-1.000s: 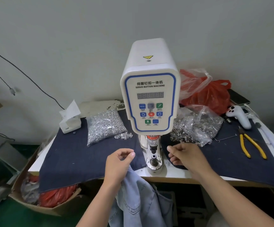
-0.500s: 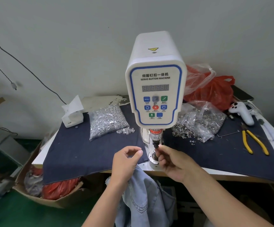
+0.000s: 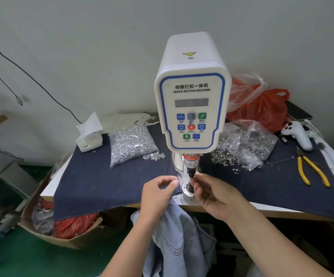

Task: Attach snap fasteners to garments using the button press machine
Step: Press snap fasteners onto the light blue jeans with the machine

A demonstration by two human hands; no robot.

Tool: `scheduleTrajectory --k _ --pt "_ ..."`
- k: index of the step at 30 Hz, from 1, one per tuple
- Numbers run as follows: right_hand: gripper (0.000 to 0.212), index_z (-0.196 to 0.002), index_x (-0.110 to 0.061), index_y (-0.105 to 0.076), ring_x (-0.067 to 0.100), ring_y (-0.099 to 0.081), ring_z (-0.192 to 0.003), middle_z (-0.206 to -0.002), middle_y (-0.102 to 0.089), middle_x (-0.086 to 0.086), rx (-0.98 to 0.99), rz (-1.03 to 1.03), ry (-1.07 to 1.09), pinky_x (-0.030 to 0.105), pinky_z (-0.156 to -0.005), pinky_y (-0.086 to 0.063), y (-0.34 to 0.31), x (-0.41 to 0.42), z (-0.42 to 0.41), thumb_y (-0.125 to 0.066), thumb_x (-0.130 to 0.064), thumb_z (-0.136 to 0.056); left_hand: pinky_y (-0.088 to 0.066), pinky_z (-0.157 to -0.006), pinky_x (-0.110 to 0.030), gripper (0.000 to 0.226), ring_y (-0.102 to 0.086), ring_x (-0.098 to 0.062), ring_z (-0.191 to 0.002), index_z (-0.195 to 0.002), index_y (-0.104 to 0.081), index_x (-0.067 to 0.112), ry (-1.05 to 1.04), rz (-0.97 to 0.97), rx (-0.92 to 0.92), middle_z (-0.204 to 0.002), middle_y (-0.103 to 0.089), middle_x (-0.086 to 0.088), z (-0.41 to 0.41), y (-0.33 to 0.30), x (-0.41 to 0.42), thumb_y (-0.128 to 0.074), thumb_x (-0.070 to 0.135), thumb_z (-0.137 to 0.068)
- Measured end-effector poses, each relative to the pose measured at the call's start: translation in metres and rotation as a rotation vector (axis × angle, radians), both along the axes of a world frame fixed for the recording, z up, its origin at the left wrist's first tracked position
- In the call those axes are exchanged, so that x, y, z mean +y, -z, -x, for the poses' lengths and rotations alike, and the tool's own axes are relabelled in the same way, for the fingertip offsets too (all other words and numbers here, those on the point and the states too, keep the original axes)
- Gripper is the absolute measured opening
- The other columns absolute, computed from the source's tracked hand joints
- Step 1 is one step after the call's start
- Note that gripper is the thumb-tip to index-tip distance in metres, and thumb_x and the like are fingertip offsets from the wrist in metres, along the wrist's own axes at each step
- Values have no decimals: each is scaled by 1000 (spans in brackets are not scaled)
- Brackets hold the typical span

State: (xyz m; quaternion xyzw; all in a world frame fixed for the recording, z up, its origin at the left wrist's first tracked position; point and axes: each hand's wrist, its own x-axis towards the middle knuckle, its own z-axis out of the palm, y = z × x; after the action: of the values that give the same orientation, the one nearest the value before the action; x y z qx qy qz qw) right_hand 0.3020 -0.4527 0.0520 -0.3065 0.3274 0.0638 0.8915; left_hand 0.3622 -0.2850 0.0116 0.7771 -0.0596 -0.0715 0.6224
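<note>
Reaching under the servo button machine (image 3: 192,108), the right hand (image 3: 215,193) pinched something tiny at the die — a pressing risk — while the left hand (image 3: 158,193) gripped the denim garment (image 3: 174,236) below the desk (image 3: 106,180) edge.

Yellow-handled pliers (image 3: 312,170) are lying well right of the right hand; white controller (image 3: 298,134) and red plastic bag (image 3: 266,110) are sitting beyond it.

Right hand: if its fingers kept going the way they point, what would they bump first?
Most likely the black punch tip under the servo button machine. The right hand has its fingers right beside it already; whether they touch is unclear.
</note>
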Motion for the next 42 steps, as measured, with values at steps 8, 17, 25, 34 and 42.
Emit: scheduleTrajectory --k 8,17,25,34,42 --pt "39 -58 2 -77 13 -64 -46 -68 -72 16 -11 7 -14 19 -40 -50 -3 0 -4 -66 -5 -95 -50 -82 -16 7 -72 4 -91 -91 -83 29 -5 8 10 -92 -80 17 0 -1 -5 -80 22 -92" --pt "28 -88 -1 -82 9 -58 -46 -76 -74 16 -48 188 -134 17 -41 -45 5 -19 3 -64 -21 -98 -49 -77 -5 9 -71 7 -94 -93 -84 33 40 26 -4 -93 -80 18 0 -4 -11 -80 25 -93" --pt "29 -107 -2 -76 7 -52 -46 -64 -66 5 17 410 0 16 -41 -42 25 -60 16 -55 -24 -105 -52 -76 -11 6 -73 2 -94 -88 -83 36 89 19 28 -96 -80 19 6 -9 -24 -84 30 -90" --pt "31 -106 -2 -75 8 -52 -46 -64 -66 6 -12 403 -24 17 -42 -42 31 -64 18 -54 -25 -106 -52 -65 -10 14 -74 -1 -78 -81 -82 31 110 -5 2 -86 -80 12 9 -18 -27 -84 21 -90" --pt "32 -106 -2 -76 9 -53 -47 -65 -66 7 -36 395 -14 18 -43 -43 36 -66 18 -54 -25 -106 -51 -69 -10 11 -73 1 -83 -85 -79 36 136 -139 -82 -87 -78 20 6 -22 -25 -83 28 -91"
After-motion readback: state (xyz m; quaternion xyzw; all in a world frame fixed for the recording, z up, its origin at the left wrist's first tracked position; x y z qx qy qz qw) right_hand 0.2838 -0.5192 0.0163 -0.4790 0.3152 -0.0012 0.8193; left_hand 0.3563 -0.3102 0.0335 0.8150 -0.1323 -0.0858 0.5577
